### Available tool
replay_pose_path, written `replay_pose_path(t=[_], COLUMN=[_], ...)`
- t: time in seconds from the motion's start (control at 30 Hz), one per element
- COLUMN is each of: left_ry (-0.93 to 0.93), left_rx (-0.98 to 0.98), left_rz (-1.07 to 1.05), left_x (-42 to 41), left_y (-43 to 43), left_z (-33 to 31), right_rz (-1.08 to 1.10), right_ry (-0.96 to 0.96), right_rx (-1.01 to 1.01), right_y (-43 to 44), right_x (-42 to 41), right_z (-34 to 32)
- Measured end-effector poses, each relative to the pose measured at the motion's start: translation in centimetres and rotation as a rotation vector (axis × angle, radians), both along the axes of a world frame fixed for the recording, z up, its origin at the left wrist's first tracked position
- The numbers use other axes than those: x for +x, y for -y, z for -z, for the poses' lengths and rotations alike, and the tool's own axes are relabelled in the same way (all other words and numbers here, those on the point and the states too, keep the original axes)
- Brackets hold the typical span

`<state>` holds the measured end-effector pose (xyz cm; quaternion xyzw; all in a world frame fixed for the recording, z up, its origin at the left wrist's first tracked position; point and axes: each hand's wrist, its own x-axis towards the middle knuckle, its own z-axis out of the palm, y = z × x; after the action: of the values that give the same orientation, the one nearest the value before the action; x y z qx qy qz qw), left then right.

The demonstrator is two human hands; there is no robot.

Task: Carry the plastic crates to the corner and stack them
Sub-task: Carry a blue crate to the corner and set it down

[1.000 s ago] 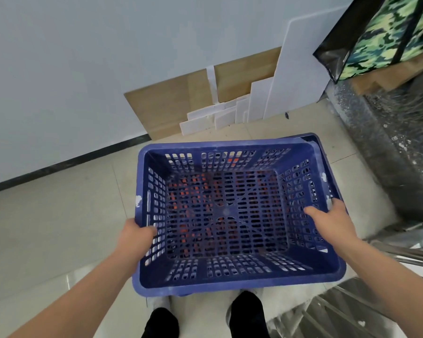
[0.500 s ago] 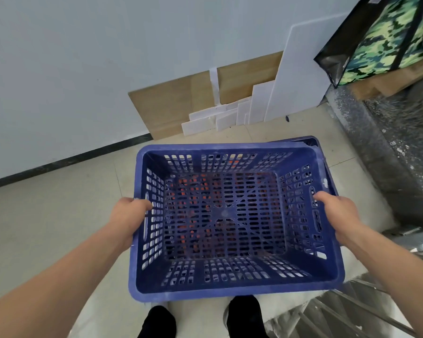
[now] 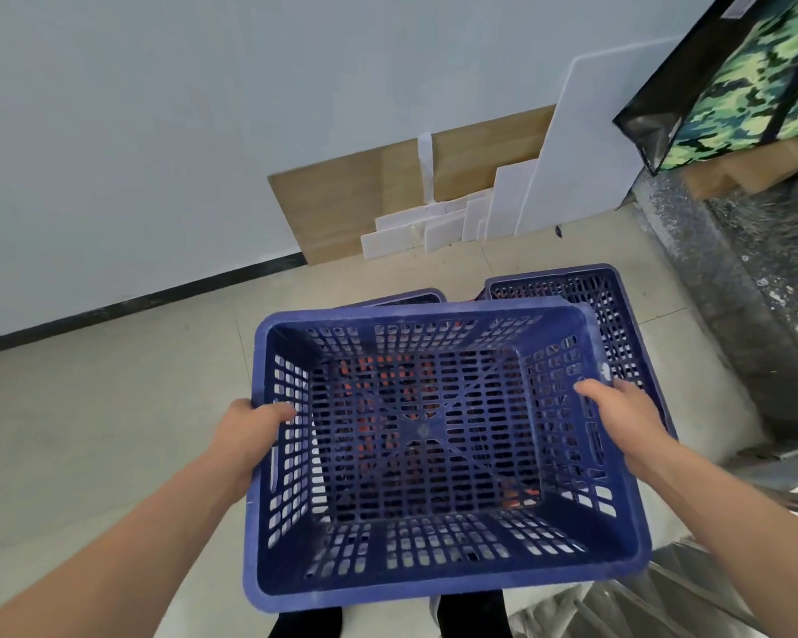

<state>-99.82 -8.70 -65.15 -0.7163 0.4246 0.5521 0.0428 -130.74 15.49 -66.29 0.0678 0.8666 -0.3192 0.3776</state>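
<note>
The blue crate (image 3: 434, 587) is filling the lower centre of the frame and hiding most of two more crates beyond its far rim. Only a sliver of the left crate (image 3: 401, 298) and the far end of the right crate (image 3: 572, 283) are showing. Something orange is showing through the mesh, too masked to identify. The left hand (image 3: 245, 435) and right hand (image 3: 627, 421) are gripping the side rims, thumbs inside and the other fingers hidden outside. Half a second ago the rear crates were almost wholly covered.

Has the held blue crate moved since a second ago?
Yes. The held blue crate has come back towards the person: the crates beneath now show beyond its far rim, nearer the white boards.
</note>
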Motion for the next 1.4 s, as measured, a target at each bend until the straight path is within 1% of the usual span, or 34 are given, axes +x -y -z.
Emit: replay_pose_path(t=[0.17,0.33,0.5,0.57,0.8,0.9,1.0,1.13,1.2,1.37,1.4], left_ry=[-0.024,-0.047,-0.084,-0.102,-0.149,-0.161,-0.149,-0.114,-0.093,-0.052,-0.044], left_rx=[-0.004,-0.014,-0.034,-0.052,-0.171,-0.234,-0.306,-0.402,-0.446,-0.519,-0.528], left_rz=[-0.043,-0.092,-0.084,-0.092,-0.15,-0.188,-0.241,-0.324,-0.359,-0.48,-0.507], left_x=[0.5,2.4,6.0,7.9,15.4,18.3,21.2,25.0,26.8,31.3,32.3], left_y=[0.0,1.4,4.2,5.5,10.3,11.6,12.1,10.9,9.9,6.4,5.6], left_z=[0.0,-2.4,-7.5,-9.9,-19.7,-23.3,-26.2,-29.7,-31.4,-35.3,-35.9], right_rz=[0.04,0.111,0.104,0.085,0.127,0.085,0.031,-0.029,-0.071,-0.225,-0.227], right_ry=[-0.03,-0.087,-0.122,-0.131,-0.266,-0.319,-0.386,-0.443,-0.457,-0.457,-0.428], right_rx=[0.005,0.006,-0.062,-0.065,-0.148,-0.185,-0.276,-0.354,-0.411,-0.465,-0.507], right_y=[0.5,1.9,4.3,5.9,12.6,15.4,17.8,20.1,21.0,22.6,22.9], right_x=[0.6,1.8,3.5,4.8,9.7,12.0,15.0,17.3,18.4,21.7,22.3], right_z=[-0.7,-3.5,-7.1,-9.5,-17.4,-21.2,-25.6,-29.2,-30.6,-34.2,-34.7])
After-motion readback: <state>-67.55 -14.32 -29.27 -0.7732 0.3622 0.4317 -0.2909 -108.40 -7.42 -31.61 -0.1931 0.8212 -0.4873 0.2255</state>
